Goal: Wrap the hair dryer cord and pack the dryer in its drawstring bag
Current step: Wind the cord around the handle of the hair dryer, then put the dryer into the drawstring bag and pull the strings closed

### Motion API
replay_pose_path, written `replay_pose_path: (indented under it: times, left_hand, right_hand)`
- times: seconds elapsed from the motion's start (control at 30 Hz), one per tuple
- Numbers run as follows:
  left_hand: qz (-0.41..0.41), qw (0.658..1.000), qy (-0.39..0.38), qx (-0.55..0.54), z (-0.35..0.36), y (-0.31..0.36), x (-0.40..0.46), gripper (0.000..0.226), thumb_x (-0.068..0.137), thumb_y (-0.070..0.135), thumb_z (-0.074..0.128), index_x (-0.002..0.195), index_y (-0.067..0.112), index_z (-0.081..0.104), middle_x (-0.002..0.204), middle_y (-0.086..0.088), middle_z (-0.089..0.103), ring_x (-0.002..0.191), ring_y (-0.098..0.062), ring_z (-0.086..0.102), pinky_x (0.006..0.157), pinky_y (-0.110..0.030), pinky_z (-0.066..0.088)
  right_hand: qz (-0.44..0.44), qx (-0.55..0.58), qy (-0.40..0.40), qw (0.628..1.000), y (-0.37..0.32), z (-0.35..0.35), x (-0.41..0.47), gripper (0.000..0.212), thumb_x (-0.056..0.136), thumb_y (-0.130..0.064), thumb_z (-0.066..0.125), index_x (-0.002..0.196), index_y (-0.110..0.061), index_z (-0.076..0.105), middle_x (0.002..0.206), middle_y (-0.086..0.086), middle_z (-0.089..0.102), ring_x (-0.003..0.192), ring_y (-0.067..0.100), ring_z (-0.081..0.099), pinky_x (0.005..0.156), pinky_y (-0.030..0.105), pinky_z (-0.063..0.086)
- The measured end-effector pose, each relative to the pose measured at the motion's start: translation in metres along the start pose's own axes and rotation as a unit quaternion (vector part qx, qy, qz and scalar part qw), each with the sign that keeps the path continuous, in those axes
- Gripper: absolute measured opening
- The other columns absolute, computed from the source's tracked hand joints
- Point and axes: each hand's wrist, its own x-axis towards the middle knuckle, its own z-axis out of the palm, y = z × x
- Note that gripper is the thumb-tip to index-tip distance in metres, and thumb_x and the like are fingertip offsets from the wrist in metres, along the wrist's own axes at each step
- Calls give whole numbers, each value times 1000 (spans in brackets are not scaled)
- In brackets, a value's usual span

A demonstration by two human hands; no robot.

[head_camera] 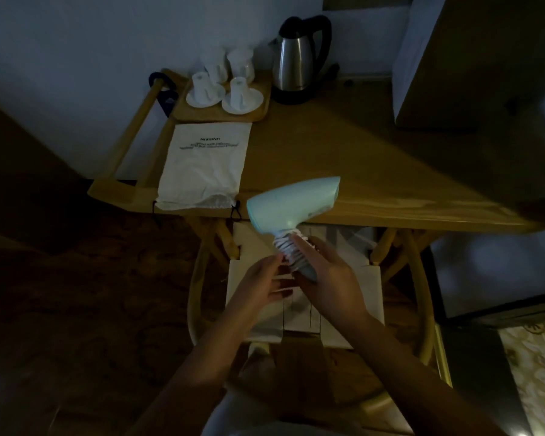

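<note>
The pale blue hair dryer (291, 201) is held in the air above a chair seat (302, 297), just off the near edge of the wooden surface (343, 146), with its nozzle pointing toward 2 o'clock and its handle slanting down toward 5 o'clock. The right hand (326, 273) closes its grip around the lower handle, fingers laid along it. White cord (288, 248) is coiled in many turns around the handle just under the body. The left hand (261, 286), at 9 o'clock from the handle, has its fingers loosely curled with loose strands of cord running across them; how firmly it holds them is hard to tell. The white drawstring bag (203, 166) lies flat on the surface at 11 o'clock from the dryer, its gathered mouth at the near edge. Beyond it sit a tray of cups (224, 86) and a kettle (299, 59).
</note>
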Motion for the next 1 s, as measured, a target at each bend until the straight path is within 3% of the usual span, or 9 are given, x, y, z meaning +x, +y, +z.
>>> replay_pose_path:
  times: [0.1,0.17,0.27,0.37,0.5,0.57,0.67,0.8,1.0]
  left_hand:
    - [36,992,26,118,-33,10,19,28,97,33,41,109,16,59,100,-4,69,80,-10,68,76,-26,52]
    - [90,964,65,243,-66,20,38,28,96,32,43,108,13,60,105,-5,68,79,2,65,73,-18,50]
    - [161,854,106,484,-119,45,76,26,96,29,45,114,16,58,104,0,61,91,-7,61,70,-21,47]
    - [238,730,99,632,-165,65,131,40,93,29,50,128,10,50,133,-13,51,121,-29,50,96,-41,46]
    - [259,658,87,702,-187,84,199,55,94,40,43,142,15,36,149,-17,33,138,-35,29,109,-54,28]
    - [245,639,79,724,-187,85,225,57,95,44,36,146,21,26,155,-13,22,144,-31,17,111,-55,19]
    - [196,648,61,733,-192,74,254,58,96,49,27,149,30,13,159,-8,8,147,-27,3,113,-58,8]
    - [133,671,46,728,-207,49,268,65,87,61,16,147,39,2,160,-1,-3,147,-25,-4,112,-63,8]
    - [145,670,70,725,-181,21,265,72,79,71,3,144,43,-10,159,-2,-12,146,-25,-12,110,-65,0]
  right_hand:
    - [12,-28,-6,1000,4,9,12,58,83,-27,63,136,-24,41,131,12,55,108,30,59,78,38,57]
    - [27,-55,-6,998,7,15,22,59,83,-27,62,138,-25,39,134,11,53,109,30,59,77,37,55]
    - [40,-81,5,996,10,23,39,60,81,-23,64,137,-22,42,133,13,54,105,30,61,72,34,55]
    - [47,-88,9,995,8,33,61,61,79,-20,67,136,-22,43,130,10,56,102,29,62,66,31,54]
    - [71,-79,26,994,5,55,88,64,77,-17,68,134,-29,41,128,8,57,96,28,63,60,28,49]
    - [81,-75,34,993,6,67,96,65,78,-17,67,135,-32,39,131,5,55,97,26,62,61,28,49]
    - [96,-66,43,992,13,83,104,69,77,-17,69,136,-34,37,132,4,54,97,25,63,62,31,54]
    - [99,-53,44,993,23,92,109,67,76,-20,67,135,-30,38,130,7,56,98,24,64,63,31,56]
    - [84,-25,45,995,48,87,103,64,79,-20,65,137,-28,39,131,6,55,106,21,60,71,28,55]
